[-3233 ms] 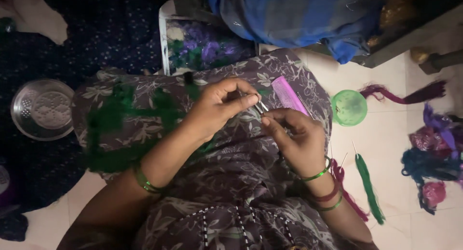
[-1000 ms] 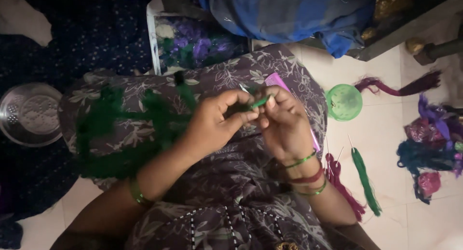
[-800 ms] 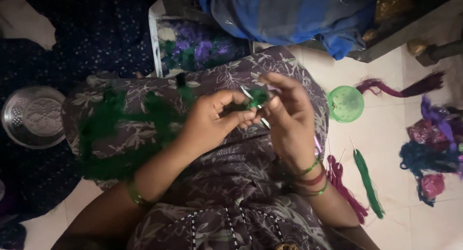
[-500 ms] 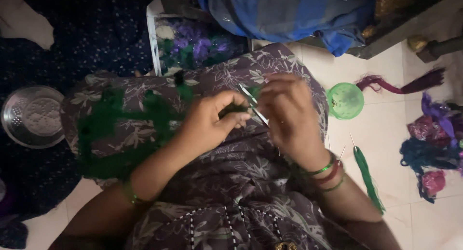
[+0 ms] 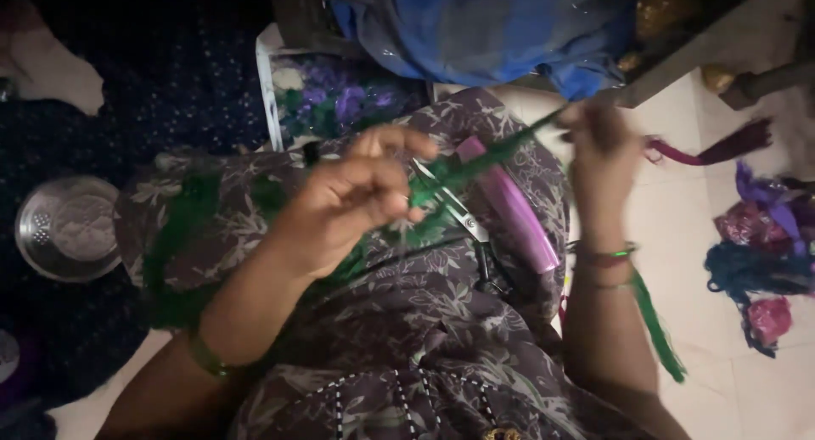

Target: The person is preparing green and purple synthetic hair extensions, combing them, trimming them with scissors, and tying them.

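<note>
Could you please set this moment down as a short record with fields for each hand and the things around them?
left hand: grip pinches one end of the green thread strand
right hand: raised, pulls the strand's other end taut; blurred
lap: scissors and pink comb lie on the floral cloth
floor, right: green tassel, coloured thread bundles
floor, left: steel bowl
</note>
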